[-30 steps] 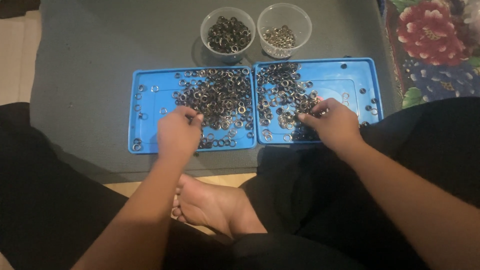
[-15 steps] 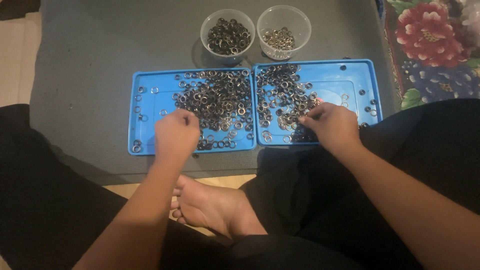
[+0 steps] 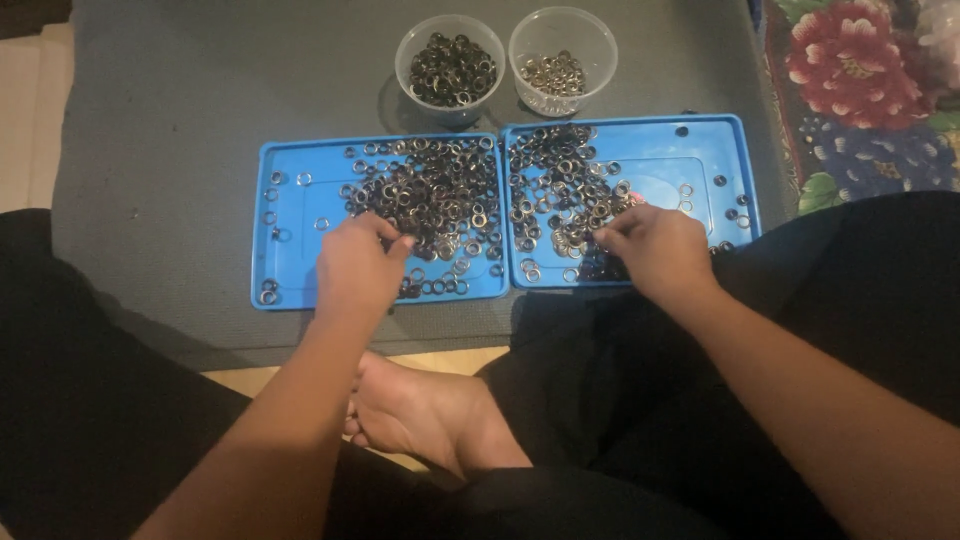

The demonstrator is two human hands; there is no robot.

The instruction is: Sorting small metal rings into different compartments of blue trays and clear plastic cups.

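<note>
Legs in black cloth crossed nearest you, with one bare foot tucked between them at the near edge of the grey mat. Beyond it, your left hand lay on the near edge of the left blue tray, fingers curled and the fingertips pinched together at the near side of the heap of small metal rings; I could not tell whether a ring sat between them. Your right hand rested on the near edge of the right blue tray, fingers bunched and tips closed over the rings piled toward that tray's left side; what it gripped was hidden. The two trays touched side by side in the middle of the mat. Loose rings lay scattered along the left tray's left edge and the right tray's right edge. At the far edge of the mat stood two clear plastic cups: the left cup held dark rings, the right cup fewer, paler ones. A flowered cloth lay off the mat's far right corner.
</note>
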